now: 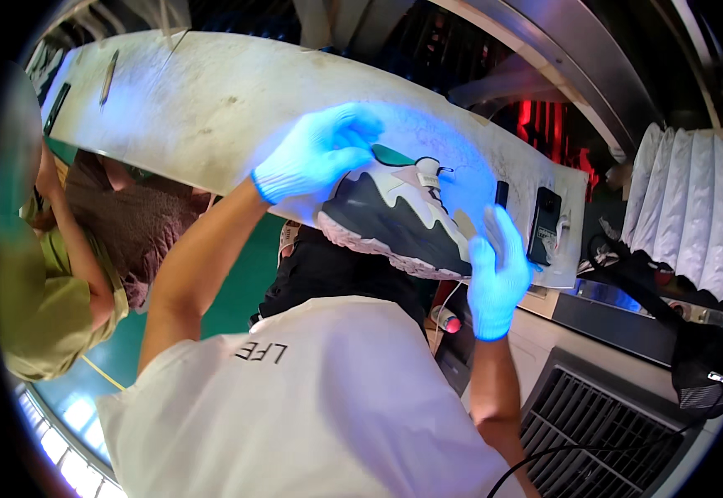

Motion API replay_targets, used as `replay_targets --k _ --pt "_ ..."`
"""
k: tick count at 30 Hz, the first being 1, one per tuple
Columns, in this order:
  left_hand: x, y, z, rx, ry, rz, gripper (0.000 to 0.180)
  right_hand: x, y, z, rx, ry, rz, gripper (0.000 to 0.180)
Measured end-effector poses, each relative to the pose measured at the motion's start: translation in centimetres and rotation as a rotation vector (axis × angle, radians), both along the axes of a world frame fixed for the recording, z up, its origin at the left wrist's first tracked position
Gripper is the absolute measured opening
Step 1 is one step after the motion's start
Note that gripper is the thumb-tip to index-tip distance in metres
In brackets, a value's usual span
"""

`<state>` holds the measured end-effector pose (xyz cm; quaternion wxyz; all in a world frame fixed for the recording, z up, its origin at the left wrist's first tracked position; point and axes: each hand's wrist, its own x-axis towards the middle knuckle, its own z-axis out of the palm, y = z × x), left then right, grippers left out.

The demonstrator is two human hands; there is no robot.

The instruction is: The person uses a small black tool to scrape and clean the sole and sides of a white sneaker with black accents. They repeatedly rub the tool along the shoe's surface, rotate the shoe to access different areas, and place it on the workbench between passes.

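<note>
A sports shoe [397,217] in dark grey and white, with a pale pinkish sole and green lining, lies on its side at the near edge of the worktable [237,108], its sole toward me. The toe points right. My left hand [318,155], in a knitted glove, is at the heel and collar, thumb apart from its curved fingers. At the toe, my right hand [498,274], gloved too, has its fingers stretched out and its thumb beside the toe tip. Whether either palm presses on the shoe is hidden. Blue light falls over both gloves.
A dark phone [544,217] lies at the table's right end. A pen-like tool [109,77] lies far left. Another person [63,274] sits on the left. A white ribbed duct [693,212] and a dark grille [598,415] are on the right, with a black cable [581,448].
</note>
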<state>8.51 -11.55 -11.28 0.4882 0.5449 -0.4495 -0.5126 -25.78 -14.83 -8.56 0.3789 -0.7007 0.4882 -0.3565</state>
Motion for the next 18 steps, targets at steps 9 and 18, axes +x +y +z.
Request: replay_targets --k 9,18 --pt "0.8 -1.0 0.3 -0.576 -0.864 -0.2 0.073 -0.4 -9.9 -7.5 0.203 -0.198 0.095 0.046" --pt "-8.6 0.5 20.7 -0.157 -1.222 -0.452 0.088 6.1 -3.6 -4.4 0.582 -1.123 0.253 0.075"
